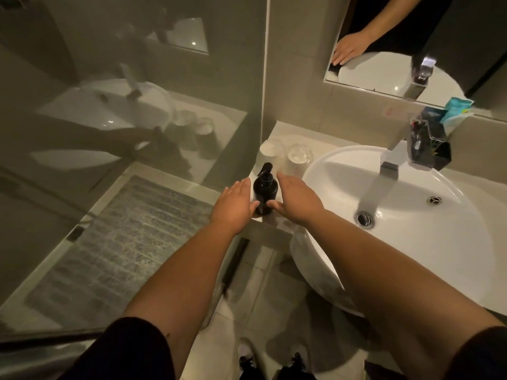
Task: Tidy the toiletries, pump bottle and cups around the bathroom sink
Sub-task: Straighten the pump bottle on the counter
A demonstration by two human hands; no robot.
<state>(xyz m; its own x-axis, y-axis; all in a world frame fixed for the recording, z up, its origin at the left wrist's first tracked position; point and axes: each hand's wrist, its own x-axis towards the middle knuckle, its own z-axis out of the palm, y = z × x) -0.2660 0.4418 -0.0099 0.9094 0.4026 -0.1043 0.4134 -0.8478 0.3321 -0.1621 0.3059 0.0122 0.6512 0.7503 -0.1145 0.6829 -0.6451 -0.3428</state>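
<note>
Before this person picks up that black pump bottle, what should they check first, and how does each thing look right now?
1. Pump bottle upright on the counter: ok.
2. Left hand and right hand on either side of the bottle, fingers straight, thumbs near its base: ok. Firm grip yet: cannot tell.
3. Two cups just behind the bottle, close enough to bump: not ok.
4. Bottle near the counter's front edge: not ok, lift carefully.
5. Pump head locked: cannot tell.
6. Black holder of toiletries by the tap, out of the way: ok.
</note>
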